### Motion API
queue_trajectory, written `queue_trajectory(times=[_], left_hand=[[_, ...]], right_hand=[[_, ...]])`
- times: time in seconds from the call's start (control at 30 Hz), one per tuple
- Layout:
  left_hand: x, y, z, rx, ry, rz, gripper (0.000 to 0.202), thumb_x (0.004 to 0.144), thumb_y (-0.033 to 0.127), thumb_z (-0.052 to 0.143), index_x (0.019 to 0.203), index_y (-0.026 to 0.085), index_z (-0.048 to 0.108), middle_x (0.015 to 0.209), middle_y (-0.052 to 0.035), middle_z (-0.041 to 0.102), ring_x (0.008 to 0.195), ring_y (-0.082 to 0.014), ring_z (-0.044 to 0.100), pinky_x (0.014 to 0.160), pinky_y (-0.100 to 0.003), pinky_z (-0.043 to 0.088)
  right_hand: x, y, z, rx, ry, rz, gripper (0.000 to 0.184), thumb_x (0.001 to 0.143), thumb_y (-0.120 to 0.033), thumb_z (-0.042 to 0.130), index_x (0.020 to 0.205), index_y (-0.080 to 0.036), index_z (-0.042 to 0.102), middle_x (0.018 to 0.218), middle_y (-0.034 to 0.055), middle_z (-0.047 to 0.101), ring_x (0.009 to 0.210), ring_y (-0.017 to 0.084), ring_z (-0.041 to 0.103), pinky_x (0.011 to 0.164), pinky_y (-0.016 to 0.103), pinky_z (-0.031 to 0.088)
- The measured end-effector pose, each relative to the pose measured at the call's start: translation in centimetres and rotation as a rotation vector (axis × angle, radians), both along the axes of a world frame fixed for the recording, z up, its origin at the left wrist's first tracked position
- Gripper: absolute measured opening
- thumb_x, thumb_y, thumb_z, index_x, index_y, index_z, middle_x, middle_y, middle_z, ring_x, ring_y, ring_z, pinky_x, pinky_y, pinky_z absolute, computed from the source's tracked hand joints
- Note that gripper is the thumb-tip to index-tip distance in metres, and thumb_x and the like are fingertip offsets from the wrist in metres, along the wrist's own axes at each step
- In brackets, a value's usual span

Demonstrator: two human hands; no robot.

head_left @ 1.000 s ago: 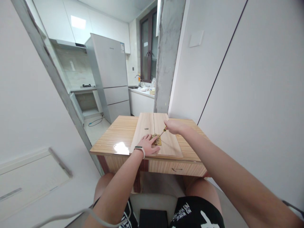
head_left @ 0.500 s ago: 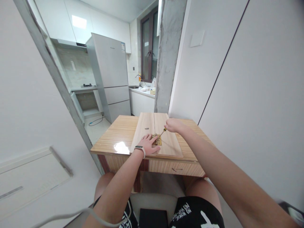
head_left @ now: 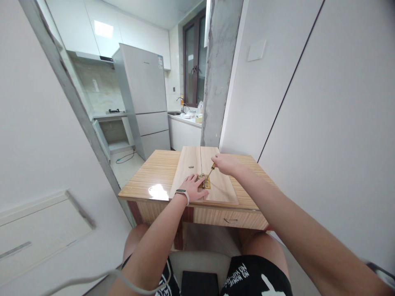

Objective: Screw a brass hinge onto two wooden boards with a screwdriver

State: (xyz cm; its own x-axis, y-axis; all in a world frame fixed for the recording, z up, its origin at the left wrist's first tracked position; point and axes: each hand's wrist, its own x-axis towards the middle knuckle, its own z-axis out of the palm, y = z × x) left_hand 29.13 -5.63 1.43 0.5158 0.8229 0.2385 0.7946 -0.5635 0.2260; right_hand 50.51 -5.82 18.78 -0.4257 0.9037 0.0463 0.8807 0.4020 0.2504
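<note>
Two pale wooden boards (head_left: 220,189) lie side by side on the table, a narrow seam between them. A brass hinge (head_left: 207,183) straddles that seam. My left hand (head_left: 193,187) rests with spread fingers on the boards and partly covers the hinge. In my right hand (head_left: 224,163) is a screwdriver (head_left: 211,168), gripped by its yellow and black handle. Its shaft slants down to the hinge's right leaf; the tip and any screw there are too small to make out. A small dark piece (head_left: 191,167) lies on the left board beyond my left hand.
The wooden table (head_left: 148,176) has a drawer (head_left: 230,220) at its front, above my knees. A white wall (head_left: 324,123) stands close on the right. Past the table are a fridge (head_left: 145,82) and a kitchen counter with a sink (head_left: 175,113). A pale cable (head_left: 129,283) crosses my left arm.
My right hand has shifted slightly left and the screwdriver stands a bit steeper. My left hand stays in place on the boards.
</note>
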Motion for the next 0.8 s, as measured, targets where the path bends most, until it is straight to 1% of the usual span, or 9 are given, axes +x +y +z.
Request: queue_trajectory(times=[0.1,0.2,0.27,0.4,0.47,0.53,0.67,0.73,0.8], left_hand=[[0.0,0.1,0.0,-0.006,0.002,0.000,0.085,0.090,0.083,0.040,0.160,0.036,0.035,0.165,-0.0085,0.037,0.154,-0.0351,0.029,0.125,-0.054,0.023],[0.0,0.1,0.0,-0.008,0.005,-0.003,0.086,0.090,0.083,0.041,0.160,0.035,0.035,0.165,-0.0088,0.037,0.154,-0.0351,0.029,0.125,-0.054,0.023],[0.0,0.0,0.1,-0.009,0.004,-0.002,0.085,0.090,0.083,0.041,0.160,0.035,0.035,0.165,-0.0083,0.037,0.154,-0.0350,0.028,0.125,-0.054,0.023],[0.1,-0.1,0.2,-0.016,0.005,0.004,0.084,0.090,0.082,0.040,0.160,0.036,0.035,0.166,-0.0076,0.037,0.154,-0.0353,0.028,0.124,-0.054,0.023],[0.0,-0.1,0.2,-0.014,0.004,0.010,0.084,0.090,0.083,0.041,0.160,0.037,0.035,0.165,-0.0075,0.037,0.154,-0.0354,0.028,0.124,-0.054,0.023],[0.0,-0.1,0.1,-0.008,0.003,0.011,0.084,0.090,0.083,0.041,0.160,0.036,0.036,0.165,-0.0079,0.038,0.154,-0.0353,0.028,0.124,-0.054,0.023],[0.0,0.0,-0.1,0.001,-0.002,-0.002,0.085,0.090,0.084,0.039,0.159,0.035,0.037,0.165,-0.0093,0.038,0.153,-0.0347,0.029,0.124,-0.054,0.023],[0.0,0.0,0.0,-0.007,-0.002,0.002,0.084,0.090,0.083,0.040,0.160,0.036,0.037,0.165,-0.0084,0.038,0.154,-0.0345,0.029,0.125,-0.054,0.022],[0.0,0.0,0.0,-0.013,-0.001,0.007,0.084,0.090,0.083,0.041,0.160,0.036,0.036,0.165,-0.0072,0.038,0.154,-0.0346,0.028,0.125,-0.054,0.022]], right_hand=[[0.0,0.2,0.0,-0.022,0.013,-0.029,0.024,0.101,-0.027,0.051,0.117,-0.021,0.067,0.121,0.0168,0.069,0.112,0.029,0.066,0.090,0.037,0.049],[-0.2,0.3,0.0,-0.041,0.035,-0.056,0.027,0.102,-0.031,0.050,0.118,-0.022,0.068,0.122,0.0174,0.070,0.114,0.030,0.066,0.092,0.039,0.049],[-0.4,0.5,0.1,-0.042,0.037,-0.080,0.031,0.102,-0.036,0.049,0.119,-0.020,0.069,0.123,0.0193,0.071,0.114,0.032,0.067,0.093,0.041,0.050],[-1.3,0.9,0.4,-0.054,0.038,-0.209,0.040,0.101,-0.040,0.049,0.122,-0.013,0.071,0.125,0.0236,0.071,0.118,0.035,0.067,0.093,0.042,0.051],[-1.5,1.1,0.5,-0.073,0.037,-0.247,0.043,0.101,-0.042,0.049,0.123,-0.011,0.070,0.126,0.0249,0.070,0.119,0.036,0.066,0.092,0.041,0.052],[-1.5,1.2,0.4,-0.097,0.033,-0.223,0.043,0.101,-0.040,0.049,0.127,-0.011,0.066,0.126,0.0245,0.070,0.118,0.035,0.067,0.090,0.040,0.052],[-0.8,0.7,0.0,-0.104,0.011,-0.077,0.037,0.099,-0.026,0.053,0.134,-0.015,0.057,0.126,0.0199,0.068,0.113,0.029,0.068,0.085,0.034,0.050],[-0.5,0.4,-0.1,-0.049,-0.015,-0.011,0.031,0.100,-0.025,0.052,0.129,-0.017,0.059,0.126,0.0186,0.066,0.111,0.027,0.067,0.085,0.034,0.049],[-0.3,0.1,0.0,0.005,-0.043,0.040,0.026,0.102,-0.028,0.050,0.123,-0.019,0.064,0.123,0.0172,0.066,0.110,0.027,0.067,0.085,0.034,0.048]])
